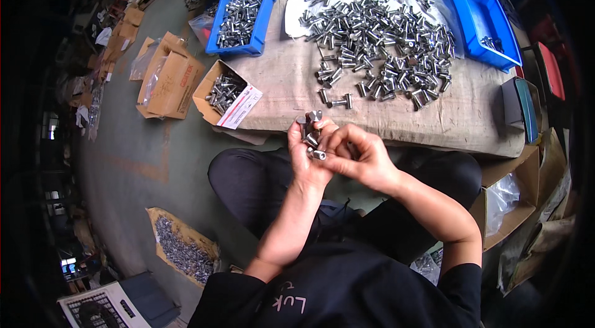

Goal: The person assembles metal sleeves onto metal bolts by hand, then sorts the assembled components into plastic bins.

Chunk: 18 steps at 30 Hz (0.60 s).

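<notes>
Pins of shiny, flat-headed cylindrical steel [312, 140] are held in the cupped bare left hand [305, 162]. Whether any is pinched by the curled bare right hand [364, 156] cannot be told; spills are best prevented by a snug cup.

bright centre, glinting metal parts [365, 34], black rim — bowed edges

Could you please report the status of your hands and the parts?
Left hand cradling several metal parts. Right hand close by, grip unclear. Nothing visibly in the way.
</notes>
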Each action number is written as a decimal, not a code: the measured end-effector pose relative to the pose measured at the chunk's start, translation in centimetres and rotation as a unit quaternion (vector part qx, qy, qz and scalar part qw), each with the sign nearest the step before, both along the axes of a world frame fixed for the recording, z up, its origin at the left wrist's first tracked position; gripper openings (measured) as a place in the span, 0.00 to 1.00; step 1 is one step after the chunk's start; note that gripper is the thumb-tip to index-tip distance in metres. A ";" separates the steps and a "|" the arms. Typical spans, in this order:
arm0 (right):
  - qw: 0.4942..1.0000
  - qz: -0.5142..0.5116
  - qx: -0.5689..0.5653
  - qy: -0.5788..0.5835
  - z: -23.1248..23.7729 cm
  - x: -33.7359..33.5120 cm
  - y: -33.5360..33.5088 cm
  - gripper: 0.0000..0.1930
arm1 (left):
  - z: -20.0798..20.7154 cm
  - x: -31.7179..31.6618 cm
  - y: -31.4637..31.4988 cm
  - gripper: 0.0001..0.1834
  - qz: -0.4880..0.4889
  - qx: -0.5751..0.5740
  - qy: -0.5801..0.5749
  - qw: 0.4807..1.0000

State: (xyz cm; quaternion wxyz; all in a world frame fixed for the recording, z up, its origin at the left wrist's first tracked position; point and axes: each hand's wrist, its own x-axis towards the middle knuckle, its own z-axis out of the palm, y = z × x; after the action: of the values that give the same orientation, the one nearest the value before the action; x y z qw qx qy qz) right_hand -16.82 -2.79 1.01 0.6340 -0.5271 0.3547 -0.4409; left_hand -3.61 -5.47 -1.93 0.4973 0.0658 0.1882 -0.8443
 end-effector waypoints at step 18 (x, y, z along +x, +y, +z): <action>0.993 -0.024 0.106 -0.045 -0.8 -1.7 -1.0 0.06 | 0.4 -1.0 1.1 0.15 0.073 0.032 -0.215 0.973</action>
State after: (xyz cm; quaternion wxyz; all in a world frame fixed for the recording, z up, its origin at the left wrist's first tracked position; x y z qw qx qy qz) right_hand -18.49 -3.79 0.25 0.6908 -0.4282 0.3829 -0.4391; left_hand -4.58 -4.35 -1.50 0.5838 0.2477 0.1082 -0.7656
